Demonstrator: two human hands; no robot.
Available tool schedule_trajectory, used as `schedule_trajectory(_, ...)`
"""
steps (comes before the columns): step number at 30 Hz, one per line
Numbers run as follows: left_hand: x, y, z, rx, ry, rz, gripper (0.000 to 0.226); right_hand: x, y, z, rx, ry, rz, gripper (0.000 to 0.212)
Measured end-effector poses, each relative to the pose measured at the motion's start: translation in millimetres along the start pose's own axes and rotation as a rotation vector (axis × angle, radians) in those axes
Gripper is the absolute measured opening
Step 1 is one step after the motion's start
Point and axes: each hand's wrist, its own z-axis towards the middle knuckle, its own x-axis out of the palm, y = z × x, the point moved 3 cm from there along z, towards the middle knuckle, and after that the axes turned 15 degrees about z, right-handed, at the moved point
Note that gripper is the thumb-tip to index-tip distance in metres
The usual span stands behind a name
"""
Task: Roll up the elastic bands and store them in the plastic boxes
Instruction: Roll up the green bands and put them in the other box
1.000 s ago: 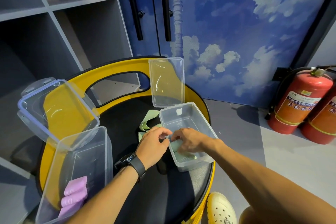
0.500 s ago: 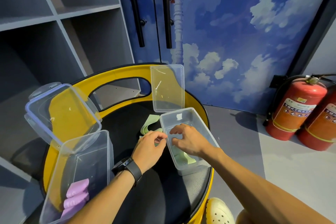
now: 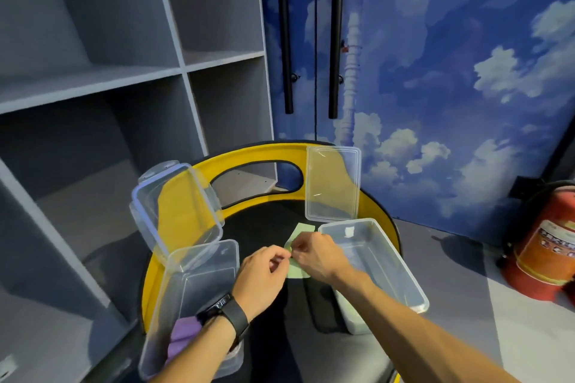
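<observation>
A pale green elastic band (image 3: 298,270) lies on the black round table (image 3: 264,227) between two clear plastic boxes. My left hand (image 3: 261,280) and my right hand (image 3: 314,256) meet over it, and both pinch its edge with fingers and thumbs. The right clear box (image 3: 395,261) stands open just right of my right hand; my forearm hides its near end. The left clear box (image 3: 174,298) holds purple rolled bands (image 3: 183,333) at its near end.
Two clear lids lean on the yellow table rim (image 3: 249,155): one (image 3: 174,205) at the left, one (image 3: 333,186) at the back. Grey shelving (image 3: 93,81) stands close on the left. A red fire extinguisher (image 3: 547,246) sits on the floor at right.
My right hand has come out of the right box and moved left to the green band on the table. My left hand stayed near it. The view has tilted upward.
</observation>
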Motion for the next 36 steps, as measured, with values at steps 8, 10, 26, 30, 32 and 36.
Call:
schedule_trajectory(8,-5,35,6,-0.056,-0.028,-0.028,0.018,34,9,27,0.066,0.009,-0.017,0.028)
schedule_trajectory(10,-2,42,10,-0.06,-0.025,-0.036,0.017,39,3,34,0.098,0.009,-0.022,0.03)
schedule_trajectory(26,30,62,58,0.027,0.014,-0.034,0.017,61,-55,105,0.409,-0.054,-0.088,0.036)
schedule_trajectory(30,30,62,62,0.027,0.009,-0.036,0.018,65,-54,108,0.359,-0.091,-0.017,0.029)
schedule_trajectory(32,29,63,61,0.026,0.02,-0.038,0.018,63,-51,106,0.345,-0.115,0.022,0.032)
schedule_trajectory(36,26,64,59,0.017,0.027,-0.041,0.018,52,-40,97,0.239,-0.148,0.125,0.038)
